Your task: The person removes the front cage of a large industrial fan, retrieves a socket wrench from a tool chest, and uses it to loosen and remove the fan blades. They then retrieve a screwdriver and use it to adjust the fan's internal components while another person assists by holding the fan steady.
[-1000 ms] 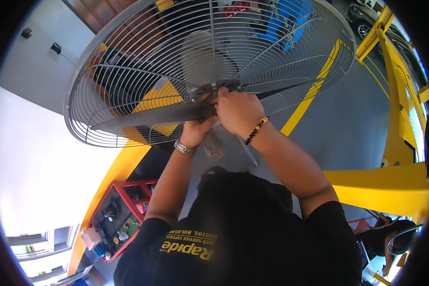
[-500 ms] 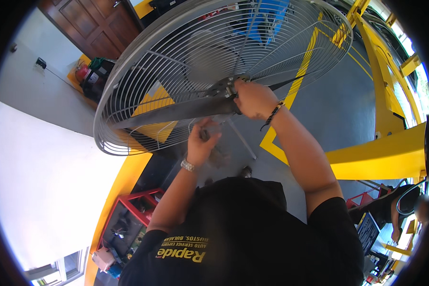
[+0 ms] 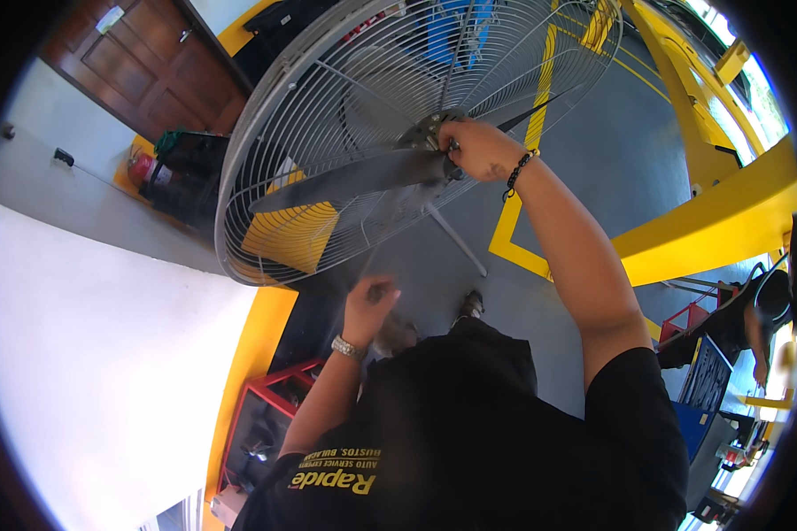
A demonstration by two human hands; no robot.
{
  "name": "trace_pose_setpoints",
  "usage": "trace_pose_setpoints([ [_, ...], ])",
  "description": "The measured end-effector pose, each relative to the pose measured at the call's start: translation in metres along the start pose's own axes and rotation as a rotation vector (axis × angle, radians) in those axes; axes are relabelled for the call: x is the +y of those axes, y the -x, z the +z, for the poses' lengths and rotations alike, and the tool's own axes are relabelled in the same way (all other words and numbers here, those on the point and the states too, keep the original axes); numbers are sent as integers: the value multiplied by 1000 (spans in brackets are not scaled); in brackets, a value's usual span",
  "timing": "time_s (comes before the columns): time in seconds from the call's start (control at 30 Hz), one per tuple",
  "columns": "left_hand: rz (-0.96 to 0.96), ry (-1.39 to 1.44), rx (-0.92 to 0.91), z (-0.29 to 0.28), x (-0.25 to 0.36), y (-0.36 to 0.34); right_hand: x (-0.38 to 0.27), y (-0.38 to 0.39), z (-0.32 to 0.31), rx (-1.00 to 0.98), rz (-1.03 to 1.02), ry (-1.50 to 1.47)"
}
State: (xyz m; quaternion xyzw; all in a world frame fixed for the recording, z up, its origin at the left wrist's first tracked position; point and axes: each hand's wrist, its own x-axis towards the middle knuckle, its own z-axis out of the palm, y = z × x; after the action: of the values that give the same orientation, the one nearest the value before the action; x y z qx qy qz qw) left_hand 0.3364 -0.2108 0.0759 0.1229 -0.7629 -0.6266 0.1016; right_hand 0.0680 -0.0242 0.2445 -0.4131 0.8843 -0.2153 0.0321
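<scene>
Far left we see a red extinguisher (image 3: 142,166), then the caged fan (image 3: 390,171), tilted in front of us. Our left hand (image 3: 369,310) hangs below it, fingers half-curled (blurred, can't tell if it grips anything). Our right hand (image 3: 480,150) has bent fingers at the hub (image 3: 421,134); pinch unclear. Yellow beam (image 3: 717,217) right.

**Yellow lettering on black cloth**

We see yellow lettering (image 3: 335,469) upside down on the back of a black shirt (image 3: 522,442): one large word, with two smaller lines above it. On the brown door (image 3: 146,66) we spot a white sheet (image 3: 110,19), too small for us to read.
</scene>
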Motion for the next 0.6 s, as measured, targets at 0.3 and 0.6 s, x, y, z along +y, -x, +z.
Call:
trace_pose_setpoints([
  [0.3,28,-48,-58,-15,-6,10,-25,-8,0,-117,223,127],
  [0.6,101,-88,-86,2,2,13,-60,-7,-2,-125,361,328],
])
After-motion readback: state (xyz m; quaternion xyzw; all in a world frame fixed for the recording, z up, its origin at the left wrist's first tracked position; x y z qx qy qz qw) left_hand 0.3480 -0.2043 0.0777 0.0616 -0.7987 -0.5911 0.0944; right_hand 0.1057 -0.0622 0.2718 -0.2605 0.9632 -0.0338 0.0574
